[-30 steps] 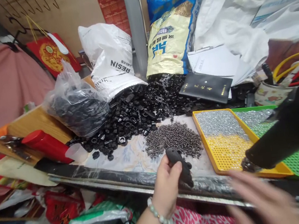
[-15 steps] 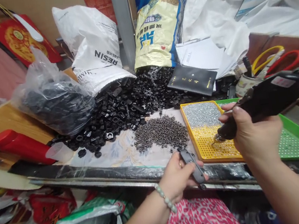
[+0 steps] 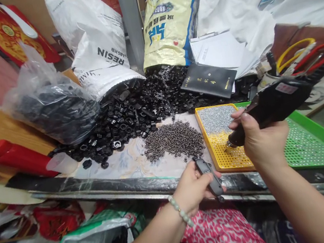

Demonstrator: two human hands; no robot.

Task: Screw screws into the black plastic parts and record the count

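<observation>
At the front edge of the bench, my left hand (image 3: 195,187) is closed on a dark grey elongated plastic part (image 3: 209,176), thumb on top. My right hand (image 3: 263,143) grips a black electric screwdriver (image 3: 276,101), whose tip points down and left over the yellow perforated tray (image 3: 240,162). Small silver screws (image 3: 219,119) fill the far part of that tray. Whether the tip touches the tray I cannot tell. Just beyond my left hand lies a heap of small dark metal pieces (image 3: 173,141).
Black plastic parts (image 3: 125,118) spill from a white resin sack (image 3: 94,46) and a yellow sack (image 3: 164,32). A green perforated tray (image 3: 312,144) sits at the right. A black notebook (image 3: 209,80), a red cylinder (image 3: 16,158) and a clear cup (image 3: 62,164) also stand or lie about.
My right hand and the screwdriver have moved left, the tip shifting left and slightly toward the screws. My left hand still holds the grey part. The view has tilted slightly.
</observation>
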